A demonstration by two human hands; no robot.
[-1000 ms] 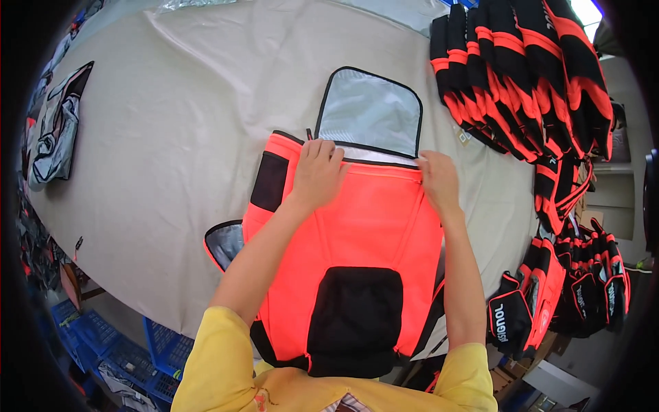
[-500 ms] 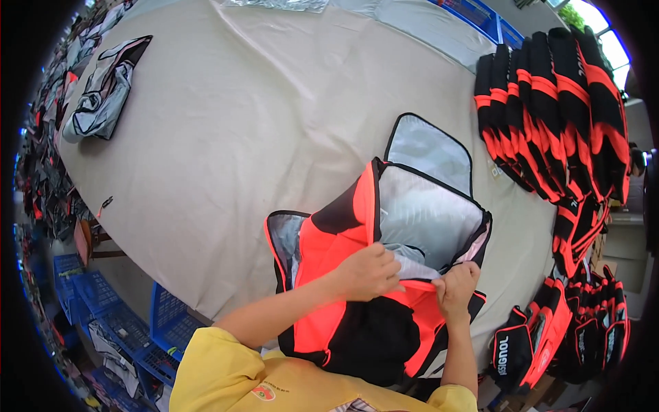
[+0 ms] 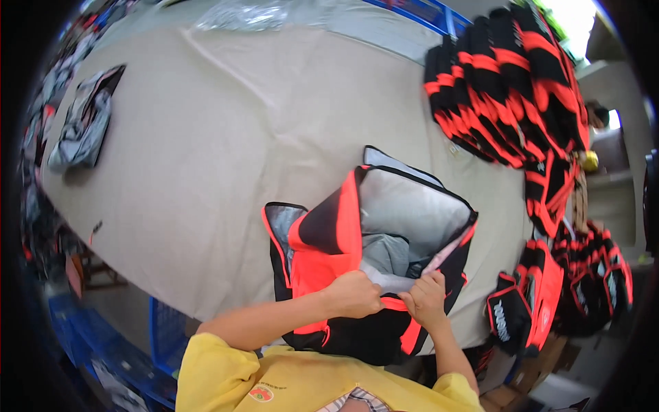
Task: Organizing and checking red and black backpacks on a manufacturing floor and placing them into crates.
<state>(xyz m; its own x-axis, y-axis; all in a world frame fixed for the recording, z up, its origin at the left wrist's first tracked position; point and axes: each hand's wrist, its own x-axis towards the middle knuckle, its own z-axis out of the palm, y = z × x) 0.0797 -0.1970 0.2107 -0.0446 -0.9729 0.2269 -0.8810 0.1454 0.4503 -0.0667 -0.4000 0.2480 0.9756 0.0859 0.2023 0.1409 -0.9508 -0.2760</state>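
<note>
A black and bright orange-red bag [image 3: 322,226] with a grey lining stands on the table close to my body, its mouth unzipped. My left hand [image 3: 353,294] is closed on the near edge of the opening. Beside it, my right hand [image 3: 425,299] pinches the same rim further right, thumb on top. Between the hands a pale strip of lining [image 3: 388,281] is stretched. Loose grey lining lies bunched inside the bag. At the far side a grey-lined flap [image 3: 401,165] leans back, and an open side pocket [image 3: 283,223] sticks out at the left.
Several matching bags [image 3: 508,75] stand in a row at the far right, with more hanging bags [image 3: 590,288] below them. A folded grey piece [image 3: 86,127] lies on the beige-covered table [image 3: 185,151] at left. Blue crates [image 3: 165,336] stand beyond its left edge.
The whole view has shifted, so the piled bags appear further left. The far flap looks narrower. Both hands keep their hold on the rim, and more bunched lining shows inside.
</note>
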